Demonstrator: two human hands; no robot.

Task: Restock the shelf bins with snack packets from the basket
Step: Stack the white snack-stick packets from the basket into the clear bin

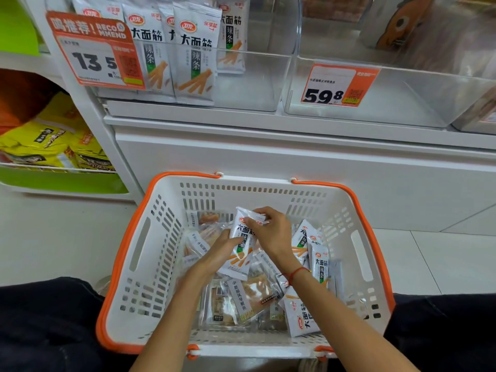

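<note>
Restocking looked barely begun: our left hand (226, 244) and right hand (271, 232) both gripped one silver-white snack packet (239, 260) over the orange-rimmed white plastic basket (150, 253), still heaped, while the clear shelf bin (257, 84) at twelve o'clock stood part-filled.

I see the basket (150, 253) on the tiled floor (53, 237), packets (249, 294) heaped in it beneath my fingers (236, 240)

**Basket below two shelf bins**

The basket (150, 264) sits on the floor before the shelf (268, 124), between the person's knees. Loose packets (249, 296) lie in it. Above them, both hands meet on one packet (240, 245): left hand (222, 249) at its left edge, right hand (271, 232) at its top. On the shelf, the left bin (249, 84) holds upright packets; the right bin (402, 103) stands just beside it.
</note>
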